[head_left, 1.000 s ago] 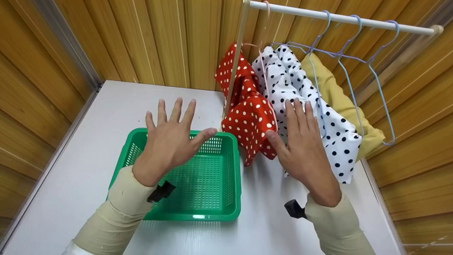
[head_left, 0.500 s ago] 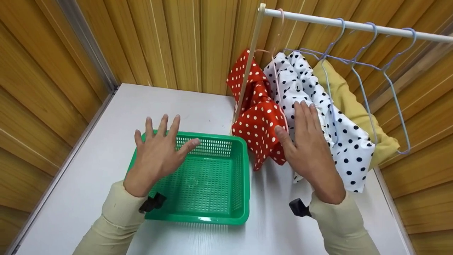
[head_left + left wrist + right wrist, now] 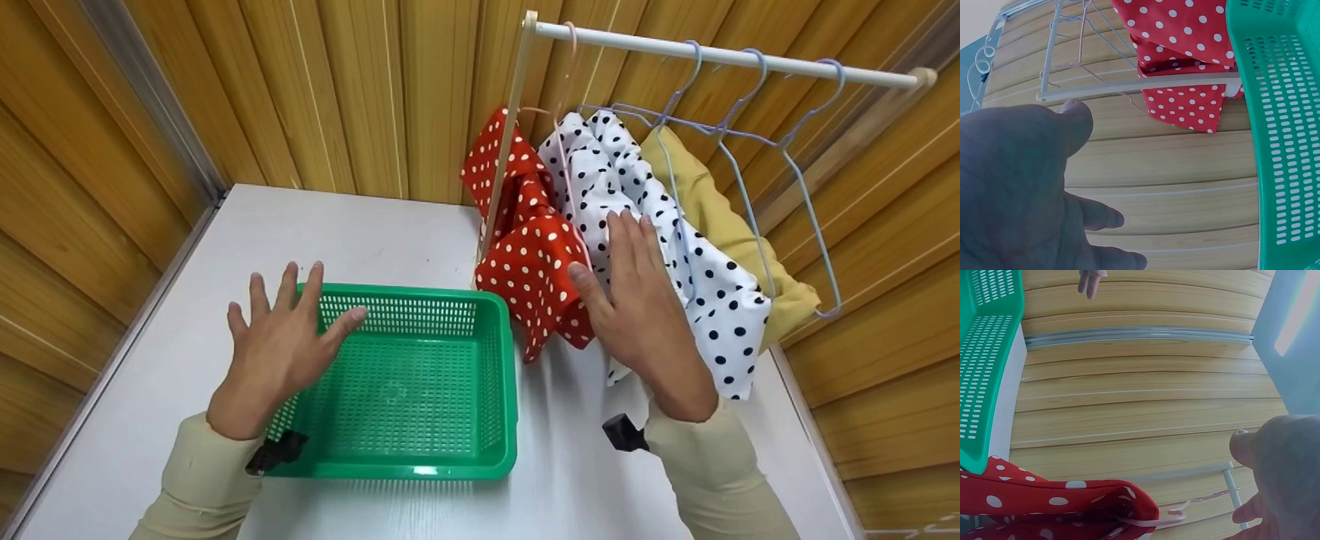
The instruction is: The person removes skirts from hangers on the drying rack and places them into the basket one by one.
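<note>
My left hand (image 3: 281, 345) hovers over the left side of a green plastic basket (image 3: 508, 375), fingers spread and straight, holding nothing. The basket has nothing in it. My right hand (image 3: 645, 322) is held up with straight fingers in front of the hanging clothes, and no grip shows. Behind its thumb hangs a red garment with white dots (image 3: 536, 262) on a pink hanger (image 3: 564, 161). Past its fingertips are white cloth with black dots (image 3: 724, 322) and a yellow garment (image 3: 701, 187). In the left wrist view, the left thumb (image 3: 1077, 126) points away from the palm.
A white rail (image 3: 622, 39) on wooden posts carries the pink hanger and several blue-purple hangers (image 3: 739, 187). The rack stands on a white table (image 3: 360, 232) at the back right. Wood-panelled walls (image 3: 360, 97) enclose the table at the back and both sides.
My left hand has moved left and down, away from the red garment, uncovering more of the basket. The right hand keeps nearly the same place. The head view shifted slightly.
</note>
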A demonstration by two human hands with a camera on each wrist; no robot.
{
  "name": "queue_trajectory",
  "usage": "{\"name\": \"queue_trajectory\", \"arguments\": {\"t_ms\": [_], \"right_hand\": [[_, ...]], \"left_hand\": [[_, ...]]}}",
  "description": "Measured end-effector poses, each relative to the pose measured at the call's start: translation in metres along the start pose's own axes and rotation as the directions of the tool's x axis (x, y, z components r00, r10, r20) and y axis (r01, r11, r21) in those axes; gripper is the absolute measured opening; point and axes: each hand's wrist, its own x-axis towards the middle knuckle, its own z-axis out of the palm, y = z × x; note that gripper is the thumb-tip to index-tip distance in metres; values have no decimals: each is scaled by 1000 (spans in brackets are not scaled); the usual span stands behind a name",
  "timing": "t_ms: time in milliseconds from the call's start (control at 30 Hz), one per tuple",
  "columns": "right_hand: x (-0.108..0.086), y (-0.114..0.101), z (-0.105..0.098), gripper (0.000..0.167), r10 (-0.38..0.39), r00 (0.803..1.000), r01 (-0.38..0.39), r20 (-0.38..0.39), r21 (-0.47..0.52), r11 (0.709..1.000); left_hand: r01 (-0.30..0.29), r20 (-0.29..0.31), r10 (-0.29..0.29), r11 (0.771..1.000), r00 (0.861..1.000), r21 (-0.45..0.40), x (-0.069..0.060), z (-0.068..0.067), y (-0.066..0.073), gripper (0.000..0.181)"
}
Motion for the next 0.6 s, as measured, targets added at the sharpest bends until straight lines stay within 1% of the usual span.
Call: {"name": "queue_trajectory", "arguments": {"t_ms": [100,200,333,433,500,600], "right_hand": [[1,1,0,83,2,1000,-2,-2,2,1000],[0,3,2,83,5,1000,-5,0,7,1000],[-3,6,5,83,7,1000,-7,8,8,1000],[-3,7,7,81,-6,1000,6,11,13,1000],[1,6,8,80,-22,1000,22,3,24,999],[8,4,4,79,-24,1000,24,-2,40,999]], "left_hand": [[11,7,-11,1000,1000,-17,-2,5,-14,97],[31,20,-30,999,999,-40,-9,16,-33,98],[65,85,-62,997,994,-42,-21,36,-58,99],[90,136,-84,995,987,-39,-31,52,-74,98],[105,151,-95,993,984,-60,-35,57,-84,97],[126,165,-105,984,981,-123,-36,60,-96,97]]}}
